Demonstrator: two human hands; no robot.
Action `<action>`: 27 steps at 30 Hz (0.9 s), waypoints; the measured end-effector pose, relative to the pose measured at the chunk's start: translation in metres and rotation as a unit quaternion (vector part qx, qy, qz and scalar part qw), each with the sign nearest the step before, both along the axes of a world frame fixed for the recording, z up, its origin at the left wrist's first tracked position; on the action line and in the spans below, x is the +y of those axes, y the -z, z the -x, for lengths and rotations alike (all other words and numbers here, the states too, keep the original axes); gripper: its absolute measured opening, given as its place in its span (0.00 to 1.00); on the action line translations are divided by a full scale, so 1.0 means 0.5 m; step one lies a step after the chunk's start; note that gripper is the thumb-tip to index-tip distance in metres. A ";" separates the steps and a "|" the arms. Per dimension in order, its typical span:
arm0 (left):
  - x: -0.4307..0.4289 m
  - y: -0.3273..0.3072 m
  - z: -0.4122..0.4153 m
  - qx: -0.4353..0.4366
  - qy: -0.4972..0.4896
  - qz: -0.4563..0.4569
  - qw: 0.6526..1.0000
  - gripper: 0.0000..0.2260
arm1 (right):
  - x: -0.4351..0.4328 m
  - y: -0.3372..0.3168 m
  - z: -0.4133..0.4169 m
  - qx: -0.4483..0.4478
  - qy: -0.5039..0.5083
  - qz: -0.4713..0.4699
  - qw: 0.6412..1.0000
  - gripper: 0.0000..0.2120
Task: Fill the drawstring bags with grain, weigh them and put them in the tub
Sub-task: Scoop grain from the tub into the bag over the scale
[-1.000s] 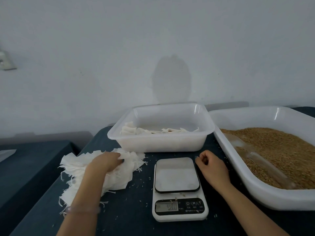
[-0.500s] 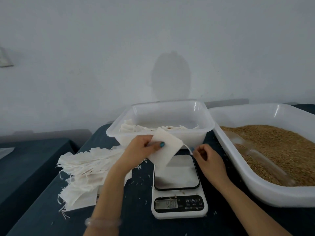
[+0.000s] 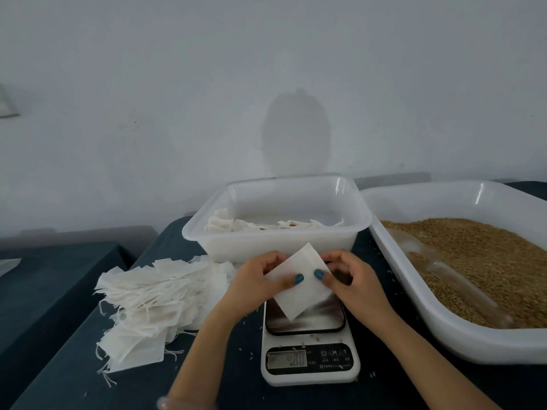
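Now the left hand and right hand each pinch the flat, tilted, white drawstring bag.

1 head-worn view; looks forward and down, close over the table.

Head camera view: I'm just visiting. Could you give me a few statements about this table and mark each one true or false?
1. Both the left hand and the right hand hold one white bag over the scale. True.
2. The grain fills the small tub behind the scale. False: it lies in the large tray on the right, and the tub holds white bags.
3. A pile of empty bags lies left of the scale. True.
4. The right hand grips the clear scoop. False: the scoop lies in the grain, untouched.
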State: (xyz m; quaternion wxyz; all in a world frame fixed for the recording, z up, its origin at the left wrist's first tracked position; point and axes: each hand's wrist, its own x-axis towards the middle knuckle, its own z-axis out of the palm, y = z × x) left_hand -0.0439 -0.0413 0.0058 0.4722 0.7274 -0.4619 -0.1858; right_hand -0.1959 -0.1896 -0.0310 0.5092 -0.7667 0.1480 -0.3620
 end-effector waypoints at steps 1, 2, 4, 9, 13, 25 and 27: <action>0.000 -0.001 0.001 0.012 0.001 0.016 1.000 0.09 | -0.001 -0.001 0.000 -0.008 0.006 -0.008 1.000 0.13; -0.001 -0.001 0.001 0.016 -0.004 0.031 0.999 0.09 | -0.004 0.000 0.000 -0.015 0.011 -0.014 1.000 0.13; -0.003 -0.001 0.002 0.009 -0.020 0.054 0.998 0.08 | -0.006 0.000 -0.001 -0.021 0.020 -0.021 0.999 0.14; -0.007 0.002 0.000 0.001 -0.022 0.072 0.997 0.08 | 0.001 -0.002 -0.003 -0.042 0.022 -0.024 0.999 0.19; -0.010 0.008 -0.001 0.016 -0.015 0.075 0.997 0.07 | 0.004 0.001 -0.003 -0.071 0.016 0.032 0.997 0.15; -0.010 0.016 -0.009 -0.047 -0.018 0.065 0.997 0.06 | 0.009 -0.002 0.004 -0.066 0.040 0.148 0.986 0.15; -0.010 0.018 -0.010 -0.062 -0.022 0.061 0.996 0.08 | 0.011 -0.004 0.006 -0.063 0.041 0.160 0.984 0.12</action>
